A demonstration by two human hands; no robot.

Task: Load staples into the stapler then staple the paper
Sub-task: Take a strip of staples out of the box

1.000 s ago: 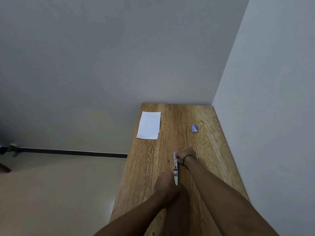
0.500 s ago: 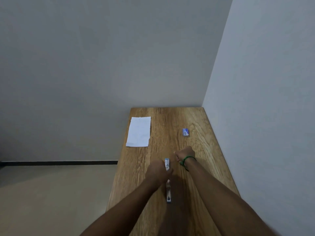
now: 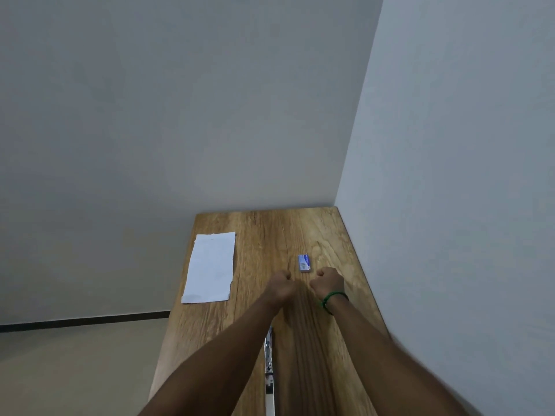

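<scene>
Job's barely begun, I think. The stapler (image 3: 269, 364) lies on the desk (image 3: 300, 229) btwn the 2 arms, looks opened out, no hand on it. Left hand (image 3: 280, 285) & right hand (image 3: 329, 280) are near the little staple box (image 3: 304, 262), not touching it, each grip curled up w/ nothing seen inside. Paper (image 3: 210, 267) lies at the left. Still to do: get staples, load, staple.

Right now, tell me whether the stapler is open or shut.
Open. The stapler lies unfolded in one long thin line on the table, bare metal showing along it.
</scene>
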